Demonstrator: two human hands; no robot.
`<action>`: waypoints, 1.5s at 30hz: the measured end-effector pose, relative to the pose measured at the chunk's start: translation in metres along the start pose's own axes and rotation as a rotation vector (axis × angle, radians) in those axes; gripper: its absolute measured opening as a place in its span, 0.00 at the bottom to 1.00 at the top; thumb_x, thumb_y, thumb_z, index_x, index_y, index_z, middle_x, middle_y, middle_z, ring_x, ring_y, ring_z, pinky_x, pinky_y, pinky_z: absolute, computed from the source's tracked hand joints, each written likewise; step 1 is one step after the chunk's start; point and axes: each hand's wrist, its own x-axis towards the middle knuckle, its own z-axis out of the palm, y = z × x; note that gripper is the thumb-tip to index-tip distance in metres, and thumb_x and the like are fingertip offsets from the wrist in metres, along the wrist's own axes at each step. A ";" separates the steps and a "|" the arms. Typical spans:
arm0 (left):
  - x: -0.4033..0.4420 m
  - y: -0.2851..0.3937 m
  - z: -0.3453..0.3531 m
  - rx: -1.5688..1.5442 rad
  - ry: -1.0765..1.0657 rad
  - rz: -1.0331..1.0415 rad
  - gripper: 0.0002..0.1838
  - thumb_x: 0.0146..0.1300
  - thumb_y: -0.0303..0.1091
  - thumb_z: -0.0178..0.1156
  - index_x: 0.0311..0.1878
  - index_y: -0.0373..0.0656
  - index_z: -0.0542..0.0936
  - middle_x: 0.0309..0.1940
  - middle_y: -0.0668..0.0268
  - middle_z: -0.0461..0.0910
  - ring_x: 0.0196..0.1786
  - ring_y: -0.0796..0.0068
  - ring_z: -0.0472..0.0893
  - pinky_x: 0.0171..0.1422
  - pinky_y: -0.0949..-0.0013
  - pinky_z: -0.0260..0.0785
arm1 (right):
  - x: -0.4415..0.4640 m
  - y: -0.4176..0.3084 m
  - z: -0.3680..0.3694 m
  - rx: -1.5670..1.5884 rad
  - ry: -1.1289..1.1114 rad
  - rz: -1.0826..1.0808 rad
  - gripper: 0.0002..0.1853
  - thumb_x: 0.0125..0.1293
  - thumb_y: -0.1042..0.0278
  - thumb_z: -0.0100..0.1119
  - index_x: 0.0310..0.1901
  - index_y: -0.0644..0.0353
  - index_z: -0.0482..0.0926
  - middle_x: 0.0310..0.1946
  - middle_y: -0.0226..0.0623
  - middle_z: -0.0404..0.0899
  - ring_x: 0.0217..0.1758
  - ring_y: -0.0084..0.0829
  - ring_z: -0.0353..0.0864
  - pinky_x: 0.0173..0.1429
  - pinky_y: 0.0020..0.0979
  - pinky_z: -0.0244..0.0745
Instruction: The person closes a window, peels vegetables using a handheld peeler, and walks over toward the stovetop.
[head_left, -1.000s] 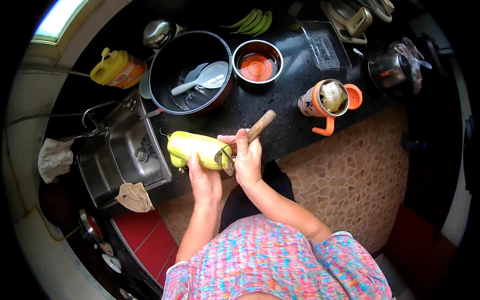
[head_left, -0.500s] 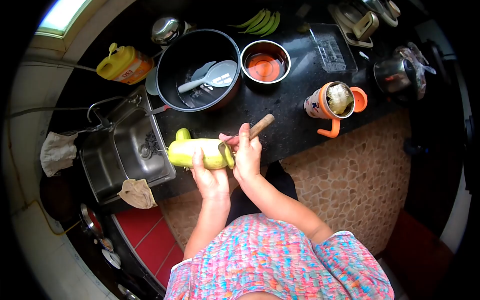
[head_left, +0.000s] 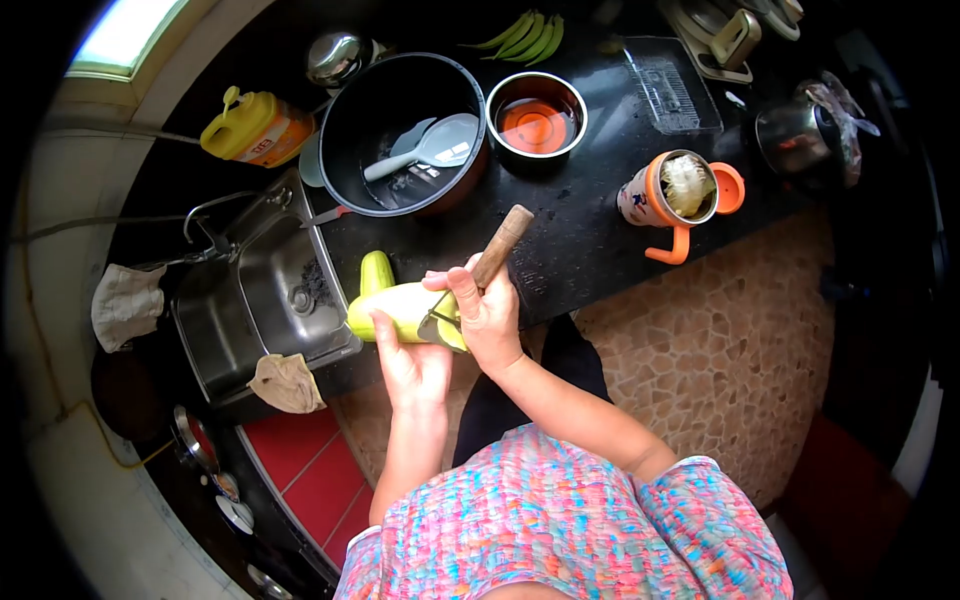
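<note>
My left hand (head_left: 418, 375) grips a pale green gourd (head_left: 400, 303) from below, thumb along its near side. The gourd's surface looks light and peeled along much of its length. In my right hand (head_left: 492, 325) is a peeler (head_left: 503, 246) with a wooden handle that points up and away from me. Its metal blade rests against the gourd's right end, where a strip of green skin shows. Some of my right fingers reach over the gourd. Just behind it, a second green gourd (head_left: 376, 270) lies on the counter, partly hidden.
Left of the hands is a steel sink (head_left: 290, 255) with a cloth (head_left: 287, 383) on its edge. Behind stand a large black pot (head_left: 335, 165) holding a ladle (head_left: 445, 140), and a bowl (head_left: 580, 130) of reddish liquid. An orange-handled mug (head_left: 640, 200) stands to the right.
The peeler's blade has shifted slightly left and down along the gourd, and its handle stands steeper. The gourd's right end has tipped towards me. The whole view has shifted a little.
</note>
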 end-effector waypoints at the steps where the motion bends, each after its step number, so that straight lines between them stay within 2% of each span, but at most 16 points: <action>1: 0.005 -0.001 -0.002 0.000 0.047 -0.004 0.36 0.60 0.50 0.62 0.66 0.41 0.62 0.58 0.59 0.70 0.62 0.62 0.70 0.71 0.56 0.59 | 0.000 -0.002 0.002 -0.014 0.011 -0.005 0.22 0.67 0.48 0.54 0.36 0.63 0.66 0.28 0.40 0.83 0.35 0.28 0.83 0.45 0.27 0.76; 4: 0.004 -0.003 0.003 0.029 0.054 0.006 0.34 0.62 0.46 0.61 0.66 0.41 0.63 0.58 0.59 0.70 0.62 0.63 0.70 0.71 0.56 0.59 | 0.003 -0.007 0.001 -0.041 0.026 0.004 0.23 0.67 0.47 0.53 0.36 0.63 0.66 0.27 0.41 0.83 0.36 0.28 0.83 0.46 0.27 0.76; 10: -0.002 -0.013 0.010 -0.001 -0.023 0.086 0.32 0.60 0.43 0.61 0.65 0.42 0.63 0.57 0.59 0.71 0.61 0.63 0.70 0.70 0.57 0.59 | 0.007 0.006 0.004 0.349 0.181 0.244 0.24 0.67 0.45 0.52 0.40 0.64 0.64 0.27 0.44 0.81 0.36 0.34 0.84 0.45 0.32 0.79; 14: -0.002 -0.019 0.012 -0.021 -0.123 0.128 0.33 0.59 0.41 0.62 0.65 0.43 0.62 0.56 0.60 0.71 0.60 0.63 0.71 0.69 0.57 0.60 | 0.013 0.006 0.013 0.449 0.312 0.346 0.24 0.68 0.45 0.51 0.41 0.63 0.65 0.29 0.45 0.81 0.36 0.34 0.84 0.44 0.31 0.80; 15: 0.000 -0.019 0.009 -0.011 -0.145 0.135 0.35 0.58 0.42 0.63 0.67 0.44 0.61 0.57 0.60 0.70 0.61 0.64 0.70 0.70 0.57 0.59 | 0.014 0.006 0.010 0.454 0.256 0.386 0.24 0.68 0.45 0.50 0.42 0.64 0.65 0.29 0.45 0.81 0.36 0.34 0.84 0.44 0.32 0.80; 18: -0.003 -0.014 0.006 0.014 -0.204 0.074 0.38 0.57 0.42 0.64 0.70 0.45 0.60 0.61 0.61 0.69 0.64 0.63 0.68 0.73 0.57 0.55 | 0.012 0.005 0.001 0.367 0.132 0.255 0.25 0.68 0.45 0.51 0.43 0.64 0.64 0.29 0.45 0.81 0.36 0.34 0.84 0.45 0.32 0.80; 20: -0.012 -0.001 0.008 0.042 -0.260 -0.046 0.45 0.53 0.50 0.68 0.71 0.48 0.58 0.64 0.61 0.66 0.67 0.62 0.65 0.74 0.51 0.50 | 0.009 0.003 -0.002 0.322 0.085 0.138 0.24 0.67 0.46 0.52 0.42 0.63 0.63 0.28 0.44 0.81 0.37 0.35 0.84 0.47 0.32 0.79; 22: -0.020 0.009 0.010 -0.111 -0.140 -0.160 0.46 0.52 0.53 0.68 0.71 0.48 0.57 0.64 0.62 0.65 0.68 0.62 0.63 0.74 0.50 0.49 | 0.005 0.004 -0.003 0.228 -0.009 0.034 0.23 0.67 0.47 0.53 0.40 0.62 0.62 0.27 0.43 0.81 0.38 0.34 0.84 0.48 0.32 0.79; 24: -0.011 0.006 -0.003 -0.107 -0.144 -0.110 0.43 0.55 0.52 0.66 0.70 0.47 0.59 0.64 0.62 0.65 0.67 0.62 0.64 0.74 0.51 0.51 | 0.000 0.009 0.001 0.250 -0.033 0.033 0.22 0.67 0.48 0.54 0.40 0.61 0.62 0.25 0.42 0.81 0.38 0.33 0.84 0.49 0.31 0.78; 26: -0.001 0.004 -0.009 0.034 0.046 -0.044 0.39 0.58 0.51 0.63 0.68 0.45 0.61 0.63 0.62 0.67 0.66 0.63 0.66 0.73 0.54 0.54 | 0.001 0.008 0.003 0.130 -0.045 -0.023 0.22 0.67 0.49 0.54 0.40 0.61 0.61 0.25 0.41 0.81 0.37 0.32 0.85 0.48 0.31 0.78; 30: -0.007 -0.007 0.007 0.015 -0.053 0.001 0.34 0.62 0.48 0.59 0.66 0.42 0.62 0.60 0.58 0.69 0.64 0.63 0.68 0.71 0.57 0.58 | 0.008 -0.005 0.007 0.294 0.079 0.143 0.21 0.67 0.49 0.54 0.40 0.61 0.63 0.24 0.40 0.80 0.34 0.32 0.85 0.46 0.31 0.79; 36: -0.007 -0.020 0.010 0.095 -0.137 0.164 0.38 0.59 0.47 0.62 0.68 0.44 0.59 0.58 0.59 0.69 0.62 0.63 0.69 0.70 0.56 0.60 | 0.017 -0.006 0.005 0.439 0.154 0.336 0.23 0.68 0.46 0.52 0.41 0.62 0.64 0.24 0.41 0.80 0.33 0.34 0.84 0.42 0.32 0.81; 39: -0.008 -0.020 0.013 0.083 -0.233 0.175 0.41 0.55 0.44 0.67 0.68 0.40 0.59 0.62 0.61 0.67 0.65 0.63 0.67 0.73 0.57 0.54 | 0.019 -0.008 0.001 0.438 0.172 0.389 0.24 0.67 0.45 0.53 0.41 0.62 0.63 0.25 0.42 0.80 0.35 0.36 0.84 0.44 0.34 0.81; 42: -0.011 -0.014 0.019 0.059 -0.336 0.066 0.44 0.53 0.44 0.69 0.69 0.40 0.58 0.63 0.62 0.66 0.66 0.63 0.65 0.74 0.56 0.52 | 0.016 -0.013 -0.002 0.448 0.100 0.214 0.24 0.67 0.47 0.53 0.42 0.64 0.65 0.26 0.41 0.81 0.30 0.30 0.84 0.42 0.27 0.79; 44: -0.023 -0.001 0.022 0.030 -0.304 -0.089 0.50 0.49 0.48 0.71 0.71 0.43 0.55 0.64 0.63 0.65 0.68 0.62 0.62 0.75 0.55 0.50 | 0.014 -0.015 -0.005 0.460 0.064 0.161 0.22 0.67 0.49 0.54 0.42 0.63 0.64 0.26 0.38 0.81 0.30 0.29 0.84 0.42 0.26 0.78; 45: -0.027 0.000 0.028 -0.010 -0.297 -0.111 0.48 0.51 0.50 0.70 0.70 0.44 0.56 0.64 0.63 0.65 0.68 0.63 0.63 0.75 0.55 0.51 | 0.013 -0.017 -0.005 0.405 0.016 0.093 0.22 0.67 0.49 0.55 0.42 0.63 0.65 0.25 0.37 0.80 0.31 0.29 0.84 0.42 0.26 0.78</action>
